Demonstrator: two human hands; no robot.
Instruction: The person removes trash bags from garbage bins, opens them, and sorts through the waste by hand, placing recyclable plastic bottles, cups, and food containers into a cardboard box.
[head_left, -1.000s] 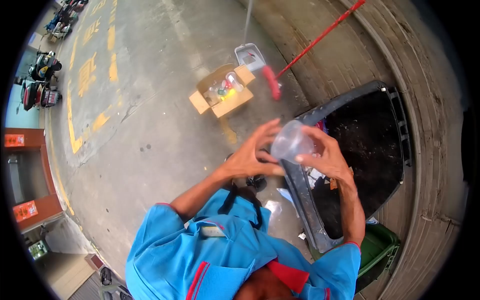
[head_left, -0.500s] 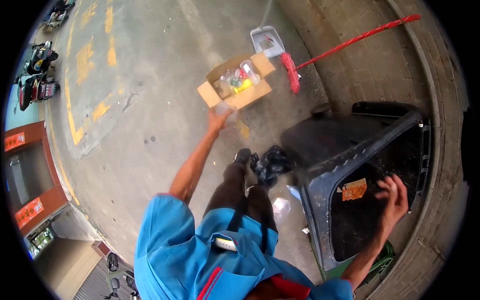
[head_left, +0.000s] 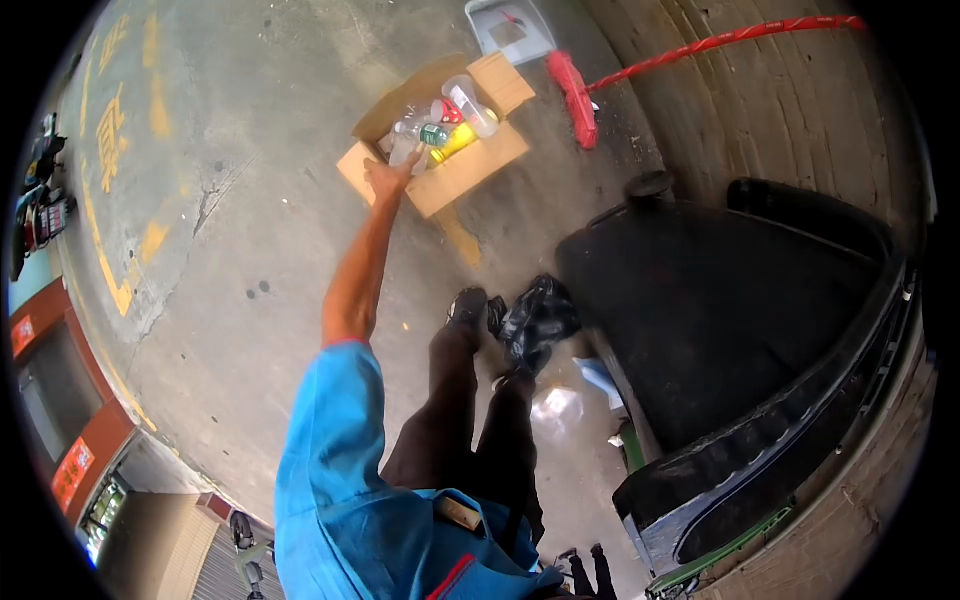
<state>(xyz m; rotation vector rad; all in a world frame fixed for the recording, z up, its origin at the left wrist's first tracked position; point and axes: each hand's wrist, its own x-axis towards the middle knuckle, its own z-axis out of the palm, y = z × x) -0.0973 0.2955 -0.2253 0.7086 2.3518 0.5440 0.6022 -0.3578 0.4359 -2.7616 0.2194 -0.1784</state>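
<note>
At eleven o'clock on my feed, the left hand (head_left: 388, 180) meets an open brown cardboard box (head_left: 472, 168) at its seven-o'clock edge, extended beside a translucent plastic container (head_left: 405, 152) inside; whether it grips that, I can't tell. Outspread flaps (head_left: 502, 85) probably leave the mouth free for reaching. The right hand is out of view.
</note>
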